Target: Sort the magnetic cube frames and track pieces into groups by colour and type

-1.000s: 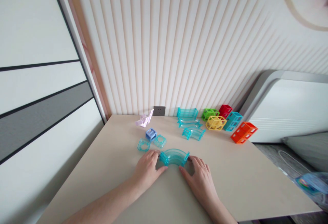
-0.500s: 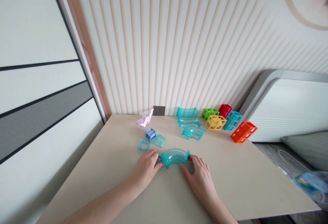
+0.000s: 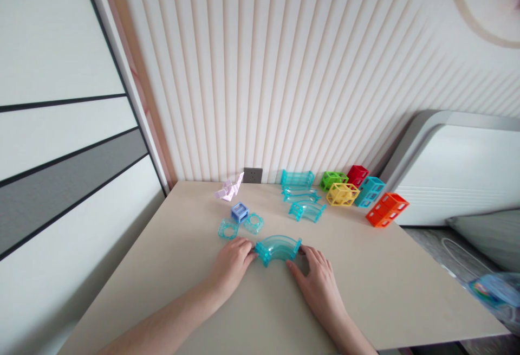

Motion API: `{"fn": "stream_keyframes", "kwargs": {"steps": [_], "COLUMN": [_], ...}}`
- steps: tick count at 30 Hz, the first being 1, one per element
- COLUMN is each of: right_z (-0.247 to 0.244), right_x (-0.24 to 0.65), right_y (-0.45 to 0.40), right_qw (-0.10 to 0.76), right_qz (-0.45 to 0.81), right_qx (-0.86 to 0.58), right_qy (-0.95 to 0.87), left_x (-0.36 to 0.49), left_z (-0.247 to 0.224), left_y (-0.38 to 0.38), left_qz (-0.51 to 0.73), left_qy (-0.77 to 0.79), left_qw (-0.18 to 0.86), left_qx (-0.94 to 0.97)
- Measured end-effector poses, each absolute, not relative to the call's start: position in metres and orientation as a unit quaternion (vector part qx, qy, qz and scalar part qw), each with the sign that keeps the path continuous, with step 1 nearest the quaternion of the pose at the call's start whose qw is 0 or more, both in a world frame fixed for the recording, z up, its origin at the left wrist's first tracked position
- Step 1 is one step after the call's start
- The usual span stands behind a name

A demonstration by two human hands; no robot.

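Observation:
A curved translucent teal track tube (image 3: pixel 279 247) lies on the table in front of me, with a square flange at each end. My left hand (image 3: pixel 234 257) is closed at its left flange, thumb and fingertips against the end. Around the right flange my right hand (image 3: pixel 316 268) has its thumb in front and its fingers behind, partly hidden. Just beyond the left hand lie two flat teal square plates with round holes, a left plate (image 3: pixel 228 229) and a right plate (image 3: pixel 254 223). A small blue cube frame (image 3: pixel 239 212) stands behind them.
Farther back are more teal track pieces (image 3: pixel 307 211) and a lilac angular piece (image 3: pixel 229 188). Open-frame blocks stand at the right: green (image 3: pixel 333 180), yellow (image 3: pixel 342 194), red (image 3: pixel 357 175), blue (image 3: pixel 369 191) and orange (image 3: pixel 387 210). A ribbed wall with a socket (image 3: pixel 253 175) borders the table.
My left thumb has drawn back slightly from the curved tube's left end. The tube and my right hand stay nearly in place.

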State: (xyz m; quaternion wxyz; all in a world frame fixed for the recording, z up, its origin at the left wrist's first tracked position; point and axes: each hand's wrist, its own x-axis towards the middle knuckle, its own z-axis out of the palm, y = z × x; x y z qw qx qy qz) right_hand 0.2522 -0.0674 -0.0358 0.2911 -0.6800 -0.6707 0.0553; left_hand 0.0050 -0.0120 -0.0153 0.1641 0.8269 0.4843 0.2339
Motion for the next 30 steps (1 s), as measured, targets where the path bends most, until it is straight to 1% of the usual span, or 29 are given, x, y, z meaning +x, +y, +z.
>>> {"fn": "stream_keyframes", "kwargs": {"steps": [15,24,30], "right_z": [-0.0356,-0.0362,-0.0342], "right_x": [0.2538,0.2555,0.2598], "right_y": [-0.0668,-0.0657,-0.0637], "right_qw": [0.284,0.293,0.282], "right_qz": [0.041,0.071,0.079], "right_qx": [-0.681,-0.678,-0.695], "right_qy": [-0.674,-0.670,-0.657], "left_x": [0.0045,0.0043,0.0041], "left_z": [-0.0180,-0.0153,-0.0199], "left_y": [-0.0083,-0.0077,-0.0087], "left_qz": [0.229,0.230,0.239], "left_qy": [0.483,0.481,0.485], "left_qw": [0.155,0.157,0.170], "left_qx": [0.830,0.831,0.824]}}
